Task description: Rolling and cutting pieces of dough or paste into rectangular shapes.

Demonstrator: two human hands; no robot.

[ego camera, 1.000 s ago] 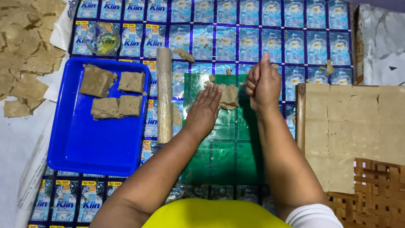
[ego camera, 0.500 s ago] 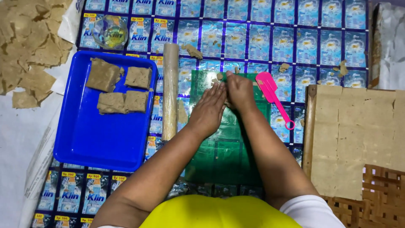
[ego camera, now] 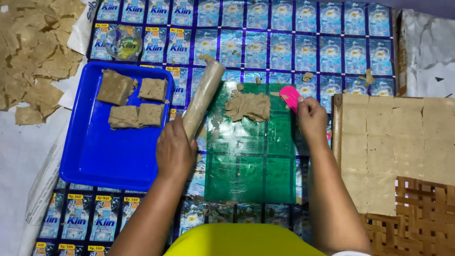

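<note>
A flattened lump of brown dough lies at the far end of a green plastic sheet. My left hand grips the near end of a dough-coated rolling pin, which lies slanted along the sheet's left edge. My right hand holds a pink plastic scraper at the sheet's right edge, just right of the dough.
A blue tray on the left holds several brown dough blocks. A glass bowl sits beyond it. Thin dried sheets pile at far left. Flat squares rest on a woven mat at right.
Both hands left the dough. My left hand moved left and took the rolling pin. My right hand moved right and picked up the pink scraper. The dough now lies uncovered.
</note>
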